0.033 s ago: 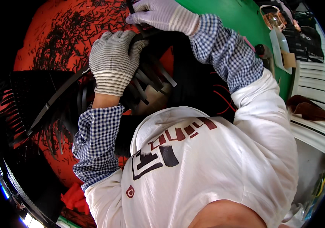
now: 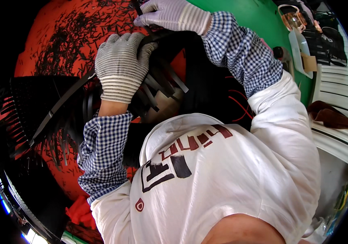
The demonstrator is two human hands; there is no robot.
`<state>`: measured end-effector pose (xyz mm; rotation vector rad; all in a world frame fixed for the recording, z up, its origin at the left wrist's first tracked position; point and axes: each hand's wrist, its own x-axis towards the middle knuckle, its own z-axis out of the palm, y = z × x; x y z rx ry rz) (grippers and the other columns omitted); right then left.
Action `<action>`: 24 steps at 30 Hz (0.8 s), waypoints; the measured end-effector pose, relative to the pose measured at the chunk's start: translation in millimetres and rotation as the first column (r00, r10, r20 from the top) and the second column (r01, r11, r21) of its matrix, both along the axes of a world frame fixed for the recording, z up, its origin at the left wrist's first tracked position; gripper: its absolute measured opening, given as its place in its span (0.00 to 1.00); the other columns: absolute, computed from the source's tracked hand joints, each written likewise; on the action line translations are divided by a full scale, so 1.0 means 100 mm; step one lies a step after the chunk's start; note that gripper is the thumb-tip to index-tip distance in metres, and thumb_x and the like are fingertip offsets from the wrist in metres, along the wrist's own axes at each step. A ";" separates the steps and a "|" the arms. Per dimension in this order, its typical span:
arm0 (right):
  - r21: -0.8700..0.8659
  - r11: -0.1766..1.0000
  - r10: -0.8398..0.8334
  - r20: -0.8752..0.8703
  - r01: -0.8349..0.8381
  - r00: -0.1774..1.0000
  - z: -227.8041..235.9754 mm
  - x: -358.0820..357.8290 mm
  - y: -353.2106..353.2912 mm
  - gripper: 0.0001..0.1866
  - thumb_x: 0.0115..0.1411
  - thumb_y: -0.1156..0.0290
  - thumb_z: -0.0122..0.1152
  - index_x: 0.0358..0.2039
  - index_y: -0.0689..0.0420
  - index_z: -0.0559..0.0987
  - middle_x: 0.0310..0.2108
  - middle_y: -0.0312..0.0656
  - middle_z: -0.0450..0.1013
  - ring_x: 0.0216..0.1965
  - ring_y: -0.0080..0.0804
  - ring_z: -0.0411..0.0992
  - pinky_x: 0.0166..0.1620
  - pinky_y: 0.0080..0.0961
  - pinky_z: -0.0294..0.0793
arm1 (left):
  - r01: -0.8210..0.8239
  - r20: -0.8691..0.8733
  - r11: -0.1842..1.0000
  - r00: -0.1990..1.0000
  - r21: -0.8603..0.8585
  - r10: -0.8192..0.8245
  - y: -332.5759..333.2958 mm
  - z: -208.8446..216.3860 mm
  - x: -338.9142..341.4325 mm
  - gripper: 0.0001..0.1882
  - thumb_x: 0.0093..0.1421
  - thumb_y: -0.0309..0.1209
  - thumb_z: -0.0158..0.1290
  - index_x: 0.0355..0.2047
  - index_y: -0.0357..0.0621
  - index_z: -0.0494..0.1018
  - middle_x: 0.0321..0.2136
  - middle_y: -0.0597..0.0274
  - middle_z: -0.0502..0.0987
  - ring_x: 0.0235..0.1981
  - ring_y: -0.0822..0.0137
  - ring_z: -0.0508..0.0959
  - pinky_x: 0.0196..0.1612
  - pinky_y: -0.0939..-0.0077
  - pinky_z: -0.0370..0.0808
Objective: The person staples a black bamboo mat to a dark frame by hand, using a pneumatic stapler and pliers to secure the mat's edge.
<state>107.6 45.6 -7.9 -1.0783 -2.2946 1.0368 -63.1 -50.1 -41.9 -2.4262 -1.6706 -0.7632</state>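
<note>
My left hand (image 2: 121, 67), in a grey striped knit glove, is closed around a long thin black strip (image 2: 60, 107) that runs slantwise from the lower left up toward the top. My right hand (image 2: 174, 14), in the same kind of glove, pinches the strip's upper end at the top edge of the view; what else its fingers hold is hidden. Under both hands lies a bundle of short black strips (image 2: 159, 87) on a red mat (image 2: 39, 36). Checked sleeves and a white apron cover my arms and chest.
Several small black clippings (image 2: 72, 44) litter the red mat. A black comb-like stack (image 2: 21, 107) lies at the left. The green table (image 2: 259, 20) carries a clear container (image 2: 292, 18) at the upper right. White slats (image 2: 336, 77) and a brown cloth (image 2: 330, 116) are at the right.
</note>
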 end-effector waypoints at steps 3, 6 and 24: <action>-0.284 0.958 0.126 0.253 -0.051 0.959 0.02 -0.05 0.19 0.17 0.65 0.58 0.59 0.26 0.59 0.81 0.21 0.45 0.74 0.26 0.35 0.73 0.34 0.33 0.72 | -0.031 0.044 0.999 0.999 0.042 0.029 -0.06 -0.03 0.05 0.14 0.55 0.42 0.63 0.36 0.47 0.80 0.30 0.62 0.81 0.33 0.56 0.80 0.38 0.64 0.76; -0.045 0.942 0.330 0.308 -0.333 0.893 -0.51 0.01 0.54 0.13 0.64 0.62 0.57 0.31 0.57 0.83 0.27 0.46 0.77 0.31 0.40 0.76 0.38 0.34 0.74 | -0.034 0.074 0.998 0.997 0.058 0.030 -0.05 0.04 0.09 0.15 0.54 0.38 0.65 0.40 0.48 0.80 0.33 0.63 0.81 0.32 0.57 0.80 0.38 0.66 0.77; 0.879 0.464 0.137 0.052 -0.110 0.989 -0.45 0.28 -0.60 0.09 0.63 0.59 0.60 0.39 0.47 0.82 0.38 0.33 0.77 0.44 0.33 0.75 0.53 0.34 0.72 | 0.112 0.268 0.846 0.963 -0.521 0.038 0.28 0.04 -0.09 0.19 0.64 0.27 0.54 0.55 0.41 0.73 0.48 0.53 0.80 0.48 0.61 0.80 0.56 0.70 0.76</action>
